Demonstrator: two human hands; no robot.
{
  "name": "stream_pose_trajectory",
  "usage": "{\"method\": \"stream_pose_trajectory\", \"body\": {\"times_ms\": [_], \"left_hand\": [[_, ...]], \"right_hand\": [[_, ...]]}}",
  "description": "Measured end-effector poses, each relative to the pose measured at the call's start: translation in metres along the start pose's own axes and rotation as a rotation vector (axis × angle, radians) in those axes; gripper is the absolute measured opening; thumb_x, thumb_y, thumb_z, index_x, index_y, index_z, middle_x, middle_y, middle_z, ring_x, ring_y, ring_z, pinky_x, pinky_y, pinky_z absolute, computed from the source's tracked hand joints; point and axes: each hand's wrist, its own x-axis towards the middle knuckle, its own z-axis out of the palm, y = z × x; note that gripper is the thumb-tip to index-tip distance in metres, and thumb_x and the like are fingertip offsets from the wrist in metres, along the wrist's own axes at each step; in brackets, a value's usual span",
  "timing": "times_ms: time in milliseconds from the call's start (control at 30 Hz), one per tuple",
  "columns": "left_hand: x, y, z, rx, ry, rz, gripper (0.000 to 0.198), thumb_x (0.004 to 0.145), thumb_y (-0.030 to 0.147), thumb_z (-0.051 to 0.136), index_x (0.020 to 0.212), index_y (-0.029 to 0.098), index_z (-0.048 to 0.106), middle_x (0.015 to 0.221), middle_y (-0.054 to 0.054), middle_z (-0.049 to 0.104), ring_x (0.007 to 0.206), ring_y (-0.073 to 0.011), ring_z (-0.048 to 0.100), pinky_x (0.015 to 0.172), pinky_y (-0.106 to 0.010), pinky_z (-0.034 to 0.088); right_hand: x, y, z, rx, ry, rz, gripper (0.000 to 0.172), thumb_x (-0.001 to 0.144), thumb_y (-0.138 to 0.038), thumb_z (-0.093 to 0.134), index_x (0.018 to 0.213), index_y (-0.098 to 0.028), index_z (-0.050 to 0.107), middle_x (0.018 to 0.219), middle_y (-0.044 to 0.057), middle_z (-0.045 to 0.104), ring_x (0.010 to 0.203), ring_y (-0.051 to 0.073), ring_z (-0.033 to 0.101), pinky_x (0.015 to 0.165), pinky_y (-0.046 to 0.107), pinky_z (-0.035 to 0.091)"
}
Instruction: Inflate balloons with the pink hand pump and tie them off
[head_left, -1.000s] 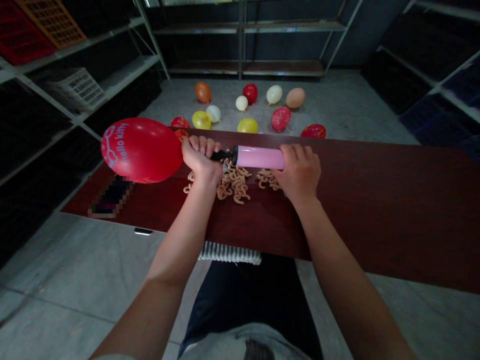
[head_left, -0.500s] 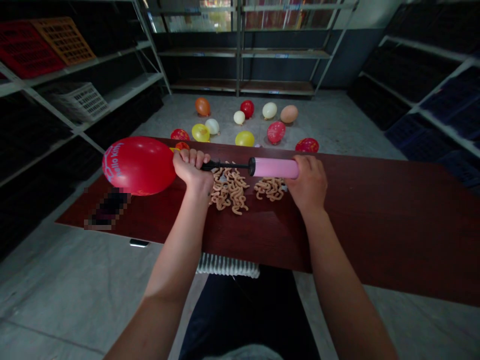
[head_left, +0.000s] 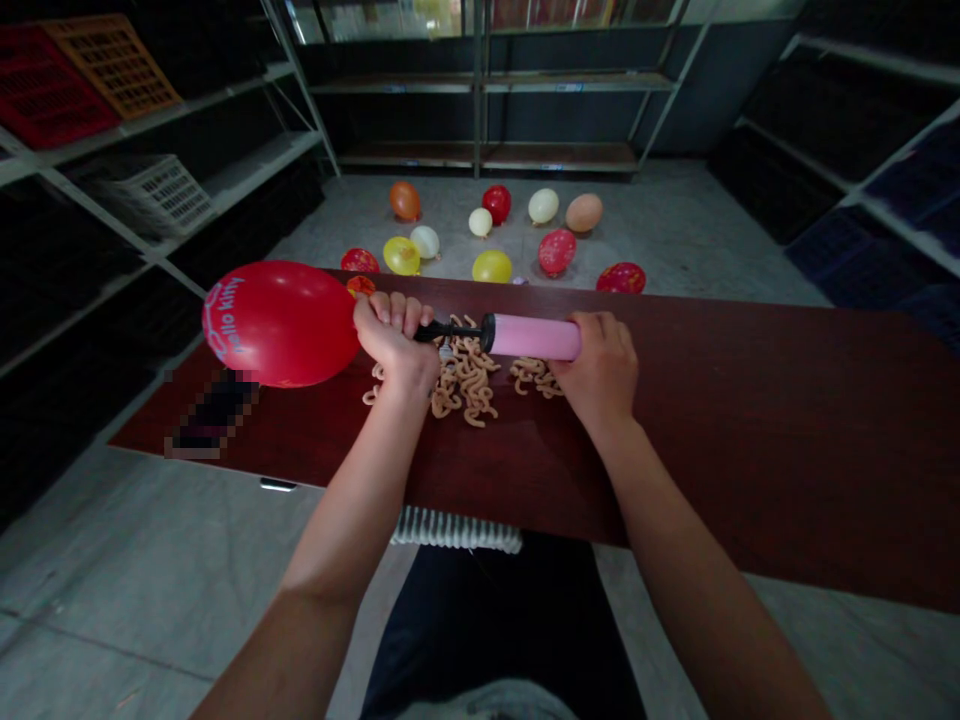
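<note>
Left hand (head_left: 394, 345): grip closed around the neck of the inflated red balloon (head_left: 279, 324), at the point where the neck meets the black nozzle (head_left: 450, 331) of a hand pump (head_left: 534, 337). Fingers curl over the top, and the nozzle emerges on the thumb side. The balloon sits to the left of this hand, above the table (head_left: 675, 450), with white "Hello Kitty" lettering on its side.

Right hand (head_left: 596, 365): grip closed over the far end of the pump's pink barrel. The pump lies roughly level, between the two hands, and is held clear of the table top.

Below the pump, a heap of curly tan pieces (head_left: 465, 385) lies on the dark red-brown table, and a smaller heap (head_left: 536, 378) sits just beside the right hand. Left of the left forearm is a dark object (head_left: 214, 415), pixelated and unidentifiable.

Beyond the table, inflated balloons (head_left: 492, 266) in red, yellow, white, orange and peach lie scattered on the concrete floor (head_left: 675, 220). Metal shelving (head_left: 480, 100) stands behind them and to the left, with a white plastic crate (head_left: 154, 195) on a shelf.
</note>
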Motion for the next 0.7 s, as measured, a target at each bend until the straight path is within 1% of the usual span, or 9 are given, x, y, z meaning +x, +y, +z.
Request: {"method": "stream_pose_trajectory", "body": {"times_ms": [100,167,233,367,433,600,700], "left_hand": [[-0.004,-0.006,0.0,0.04,-0.023,0.006,0.046,0.102,0.026,0.032,0.058,0.02,0.017,0.048,0.007,0.014,0.037,-0.008,0.014,0.041,-0.024,0.021],[-0.004,-0.009,-0.002,0.073,-0.03,0.007,0.048,0.103,0.029,0.033,0.058,0.02,0.018,0.049,0.007,0.014,0.037,-0.0078,0.015,0.041,-0.023,0.022],[-0.003,-0.012,-0.004,0.093,-0.027,-0.001,0.048,0.103,0.03,0.033,0.059,0.02,0.018,0.049,0.007,0.015,0.037,-0.0074,0.016,0.041,-0.023,0.023],[0.002,-0.015,-0.006,0.076,-0.023,-0.048,0.047,0.103,0.028,0.032,0.06,0.02,0.017,0.049,0.007,0.015,0.036,-0.0068,0.017,0.042,-0.023,0.024],[0.004,-0.015,-0.007,0.049,-0.029,-0.061,0.046,0.103,0.026,0.032,0.059,0.02,0.017,0.049,0.007,0.015,0.036,-0.0065,0.017,0.042,-0.023,0.024],[0.012,-0.015,-0.01,-0.029,-0.046,-0.008,0.047,0.102,0.027,0.035,0.058,0.02,0.021,0.048,0.007,0.016,0.035,-0.0069,0.018,0.04,-0.024,0.023],[0.016,-0.017,-0.011,-0.043,-0.02,0.006,0.047,0.102,0.027,0.035,0.057,0.02,0.022,0.047,0.007,0.017,0.034,-0.0071,0.018,0.039,-0.025,0.022]], "right_hand": [[-0.003,-0.01,0.004,0.028,-0.077,-0.033,0.034,0.078,-0.021,0.066,0.111,-0.017,0.06,0.106,0.012,0.063,0.097,0.028,0.055,0.086,0.042,0.047],[-0.005,-0.013,0.007,0.04,-0.107,-0.057,0.033,0.078,-0.022,0.067,0.111,-0.017,0.061,0.105,0.011,0.064,0.096,0.027,0.055,0.085,0.041,0.047],[-0.005,-0.012,0.009,0.039,-0.104,-0.071,0.033,0.079,-0.024,0.068,0.111,-0.017,0.061,0.105,0.011,0.064,0.096,0.027,0.055,0.085,0.041,0.047],[-0.003,-0.004,0.012,0.026,-0.053,-0.103,0.035,0.082,-0.032,0.069,0.112,-0.017,0.06,0.108,0.012,0.064,0.099,0.029,0.054,0.086,0.042,0.046],[-0.002,-0.001,0.015,0.015,-0.026,-0.115,0.035,0.083,-0.031,0.067,0.115,-0.017,0.059,0.11,0.013,0.063,0.101,0.029,0.054,0.088,0.042,0.045],[-0.002,-0.001,0.027,-0.021,-0.024,-0.153,0.04,0.084,-0.028,0.065,0.122,-0.015,0.058,0.111,0.014,0.064,0.1,0.029,0.055,0.088,0.041,0.044],[-0.004,-0.001,0.03,-0.056,-0.044,-0.182,0.041,0.086,-0.029,0.063,0.123,-0.013,0.057,0.111,0.016,0.065,0.1,0.029,0.056,0.087,0.041,0.043]]}}
